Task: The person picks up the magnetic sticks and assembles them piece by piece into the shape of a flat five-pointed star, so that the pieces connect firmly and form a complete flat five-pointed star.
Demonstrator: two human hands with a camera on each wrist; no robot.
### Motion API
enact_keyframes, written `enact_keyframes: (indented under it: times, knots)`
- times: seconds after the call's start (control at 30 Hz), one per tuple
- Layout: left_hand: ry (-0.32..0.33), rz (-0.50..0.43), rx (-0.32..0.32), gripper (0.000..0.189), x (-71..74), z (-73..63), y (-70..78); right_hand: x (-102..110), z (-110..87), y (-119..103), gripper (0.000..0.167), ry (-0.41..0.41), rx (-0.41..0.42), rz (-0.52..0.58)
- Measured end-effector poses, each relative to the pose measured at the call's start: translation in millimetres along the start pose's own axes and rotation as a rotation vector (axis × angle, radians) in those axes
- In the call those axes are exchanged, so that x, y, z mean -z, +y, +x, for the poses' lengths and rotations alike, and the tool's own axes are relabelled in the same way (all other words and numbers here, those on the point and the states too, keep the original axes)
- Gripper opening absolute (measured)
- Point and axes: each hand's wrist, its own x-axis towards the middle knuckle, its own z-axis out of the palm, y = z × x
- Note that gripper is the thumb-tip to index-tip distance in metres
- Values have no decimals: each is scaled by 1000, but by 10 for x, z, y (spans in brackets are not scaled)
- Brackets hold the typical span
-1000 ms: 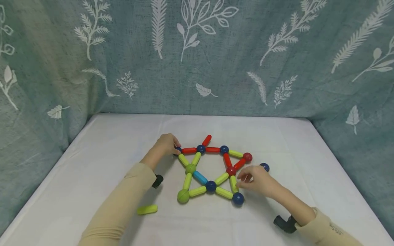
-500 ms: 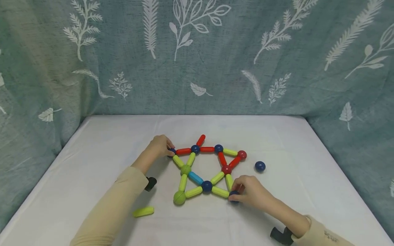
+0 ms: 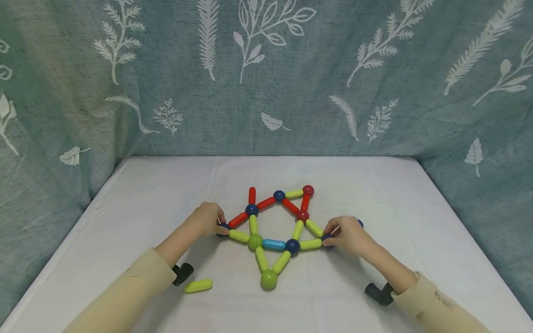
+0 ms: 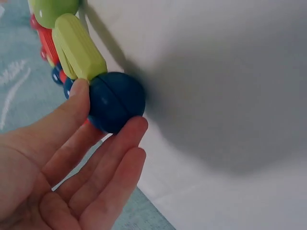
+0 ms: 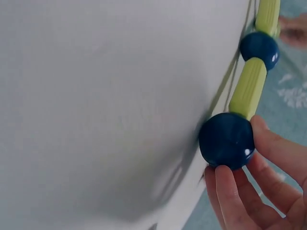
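Note:
A frame of magnetic rods and balls lies across the middle of the white table, its lone green ball (image 3: 269,280) pointing toward me. My left hand (image 3: 207,219) pinches the dark blue ball (image 4: 116,101) at the frame's left corner between thumb and fingers. At the right corner, another dark blue ball (image 5: 226,141) is pinched by my right hand (image 3: 350,235). A blue rod (image 3: 274,244) joins a green ball (image 3: 255,242) to a blue ball (image 3: 293,247) in the middle. One red rod (image 3: 252,195) sticks out from the back with its far end free.
A loose yellow-green rod (image 3: 198,286) lies near my left sleeve. Partly hidden behind my right hand is a loose blue ball (image 3: 360,223). A patterned teal curtain (image 3: 266,92) hangs along the table's back and sides.
My right hand has come down onto the right blue ball and gripped it. Both hands have turned the whole frame counterclockwise, right side moving away and left side coming nearer.

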Motion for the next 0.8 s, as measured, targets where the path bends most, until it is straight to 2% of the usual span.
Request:
enact_keyframes:
  times: [0.17,0.43,0.6,0.8]
  knots:
    - [-20,30,-51,21,-63,-175,67,63,155,64,17,21,-28,19]
    - [-57,10,-57,27,-194,-353,323,144,365,129,20,67,-78,18]
    - [-43,-15,-66,32,-304,-426,453,172,473,164,22,89,-103,25]
    - [-16,-47,-121,34,-429,-513,547,185,591,196,26,109,-149,35]
